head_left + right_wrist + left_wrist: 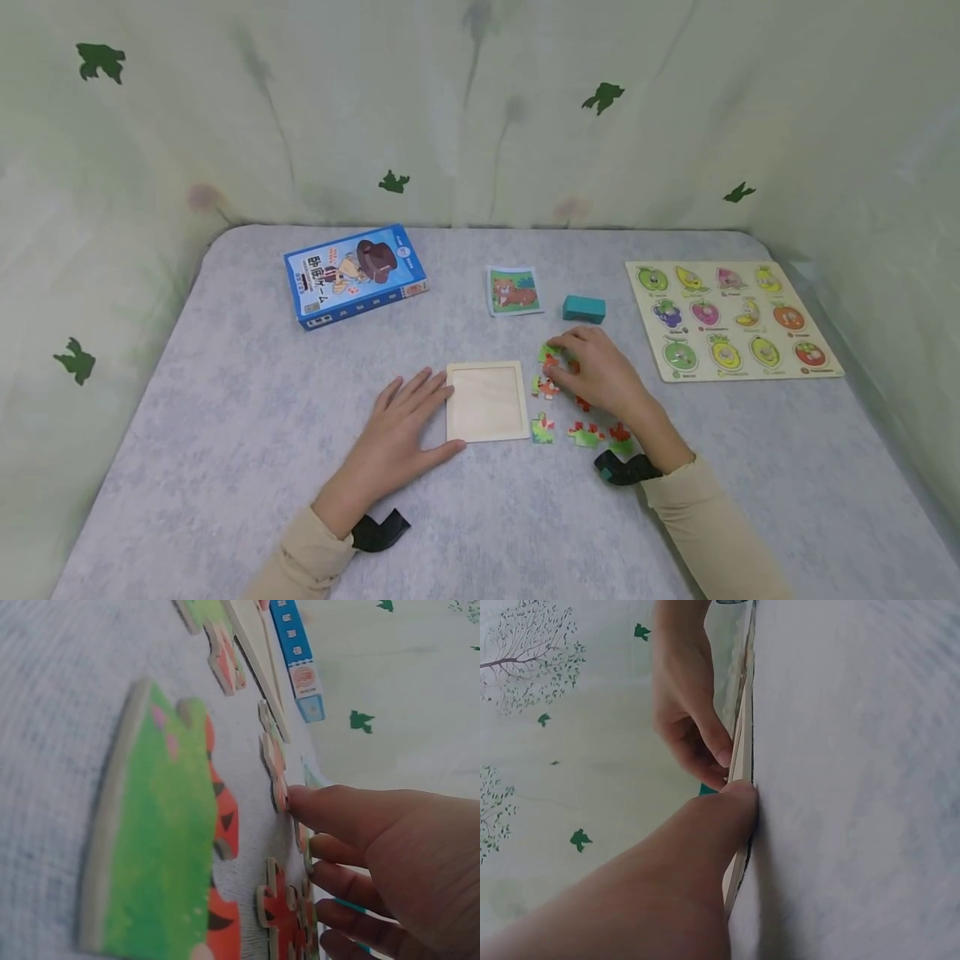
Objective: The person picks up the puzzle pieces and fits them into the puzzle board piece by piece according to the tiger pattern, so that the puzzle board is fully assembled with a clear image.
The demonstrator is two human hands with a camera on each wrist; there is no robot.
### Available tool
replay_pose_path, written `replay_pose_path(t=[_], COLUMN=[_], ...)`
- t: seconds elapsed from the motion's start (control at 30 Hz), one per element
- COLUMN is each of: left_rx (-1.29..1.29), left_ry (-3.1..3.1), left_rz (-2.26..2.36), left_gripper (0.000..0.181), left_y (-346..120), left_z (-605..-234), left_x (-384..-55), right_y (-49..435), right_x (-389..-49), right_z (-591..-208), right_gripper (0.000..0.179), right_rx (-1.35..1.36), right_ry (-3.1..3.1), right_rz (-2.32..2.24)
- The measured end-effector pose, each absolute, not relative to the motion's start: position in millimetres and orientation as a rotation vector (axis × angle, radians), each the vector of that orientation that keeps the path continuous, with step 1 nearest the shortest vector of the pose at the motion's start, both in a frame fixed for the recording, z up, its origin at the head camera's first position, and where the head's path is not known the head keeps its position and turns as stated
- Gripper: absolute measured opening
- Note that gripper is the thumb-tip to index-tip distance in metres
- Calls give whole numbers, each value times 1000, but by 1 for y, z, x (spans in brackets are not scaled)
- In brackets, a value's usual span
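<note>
My left hand [405,429] lies spread at the left side of a square wooden puzzle tray [486,403], fingertips on its left rim and thumb at the near left corner. The tray's floor is bare wood. Right of it, my right hand [600,371] reaches down over several jigsaw pieces, thumb and fingertips bent around the far left green and red piece [548,353]. In the right wrist view, the thumb tip is also right beside another orange piece [274,772]. A large green piece with orange, black-striped edges [161,825] lies closest to that camera. The palm partly covers other pieces.
A small picture card [515,291] and a teal block [583,309] lie beyond the tray. The blue game box [354,275] is at the back left. On the right lies a wooden fruit board [731,321]. A patterned curtain [480,108] hangs behind the table.
</note>
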State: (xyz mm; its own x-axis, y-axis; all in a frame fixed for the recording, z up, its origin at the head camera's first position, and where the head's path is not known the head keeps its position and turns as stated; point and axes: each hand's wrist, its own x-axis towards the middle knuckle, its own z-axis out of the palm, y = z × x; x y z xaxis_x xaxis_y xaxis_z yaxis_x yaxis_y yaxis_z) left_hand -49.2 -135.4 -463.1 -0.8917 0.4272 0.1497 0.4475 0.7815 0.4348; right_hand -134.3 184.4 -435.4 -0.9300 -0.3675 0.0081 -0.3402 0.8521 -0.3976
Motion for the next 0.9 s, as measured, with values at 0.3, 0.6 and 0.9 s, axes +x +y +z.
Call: replay_pose_path(t=[0.3,0.6,0.9], left_rx=[-710,-710,-718], left_ry=[-2930,-2929,-2927], left_rz=[-745,-787,-795], left_gripper=[83,85,85], left_y=[-133,-134,-135], left_z=[-462,-465,-465], left_x=[-50,-50,-50], right_y=[184,183,184], right_x=[-137,-137,-136], right_z=[-436,-438,-437], right_gripper=[41,42,41], right_rx=[-564,-562,-584], right_ry=[2998,3001,3007], right_rz=[-600,-590,-624])
